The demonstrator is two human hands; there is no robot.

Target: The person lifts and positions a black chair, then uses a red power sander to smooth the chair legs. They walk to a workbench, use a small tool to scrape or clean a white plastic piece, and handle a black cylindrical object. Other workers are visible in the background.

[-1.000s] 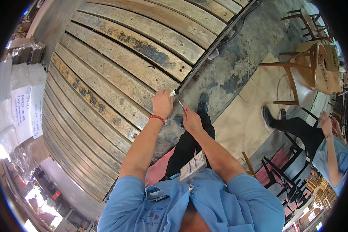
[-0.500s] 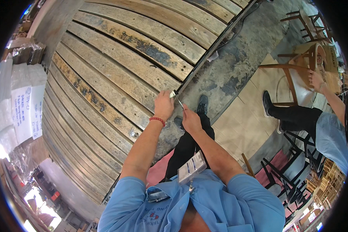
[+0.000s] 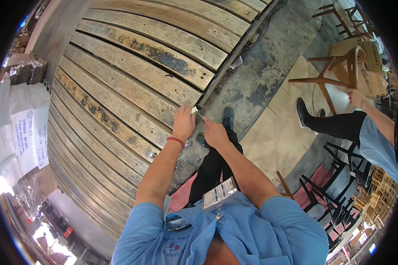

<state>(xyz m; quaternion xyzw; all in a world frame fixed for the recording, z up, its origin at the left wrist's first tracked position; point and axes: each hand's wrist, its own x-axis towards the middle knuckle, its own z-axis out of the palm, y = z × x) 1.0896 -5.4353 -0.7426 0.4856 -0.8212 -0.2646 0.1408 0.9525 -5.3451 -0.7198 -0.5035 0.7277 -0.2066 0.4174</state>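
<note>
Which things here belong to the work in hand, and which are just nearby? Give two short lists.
In use:
- left hand, pinching a small pale piece
- right hand, holding a thin tool to that piece
- slatted wooden panel, at whose dark edge both hands work

Just nearby:
- wooden chair, held by another person's hand
- white wrapped bundles
- black chair frames

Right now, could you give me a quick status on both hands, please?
Left hand pinching small white piece at slatted wooden tabletop edge. Right hand shut on thin tool. Nothing between them.
</note>
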